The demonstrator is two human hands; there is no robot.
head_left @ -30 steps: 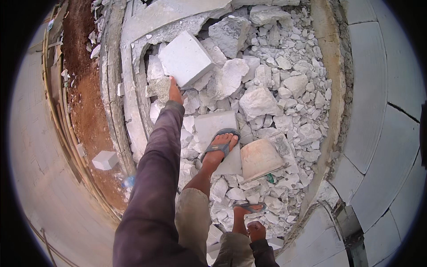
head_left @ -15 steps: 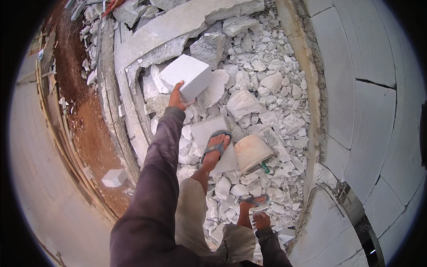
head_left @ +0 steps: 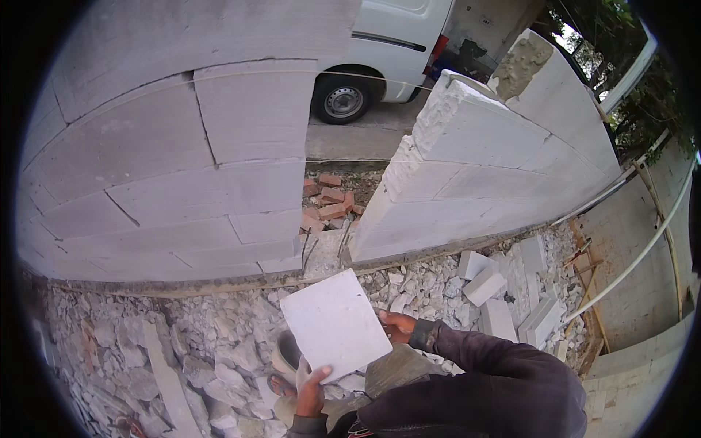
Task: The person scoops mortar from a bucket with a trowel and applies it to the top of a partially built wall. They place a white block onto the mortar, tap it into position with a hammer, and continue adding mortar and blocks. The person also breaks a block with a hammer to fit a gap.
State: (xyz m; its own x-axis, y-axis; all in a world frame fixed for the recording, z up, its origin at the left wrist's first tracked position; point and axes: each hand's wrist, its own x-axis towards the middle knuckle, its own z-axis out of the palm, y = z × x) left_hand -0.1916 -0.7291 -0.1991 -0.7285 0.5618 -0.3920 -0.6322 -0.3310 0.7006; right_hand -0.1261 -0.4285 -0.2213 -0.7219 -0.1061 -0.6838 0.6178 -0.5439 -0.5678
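A white, squarish lightweight concrete block (head_left: 336, 325) is held up in front of my body, its flat face showing. My left hand (head_left: 311, 393) is closed on its lower left corner, thumb on the face. My right hand (head_left: 398, 327) grips the right edge, the fingers partly hidden by the block. Beyond the block stands a white block wall with a gap in it, between the left wall section (head_left: 168, 168) and the right wall section (head_left: 475, 182). Partly behind the block, next to my foot, is a bucket (head_left: 283, 358).
Broken white rubble (head_left: 234, 350) covers the ground along the wall. Several loose white blocks (head_left: 485, 283) lie to the right. Red bricks (head_left: 332, 204) show through the gap, with a white van (head_left: 394, 51) behind. A thin string (head_left: 358, 160) crosses the gap.
My view has turned from the rubble to the wall. The block my left hand was gripping at arm's length is now up close, and my right hand has come onto it.
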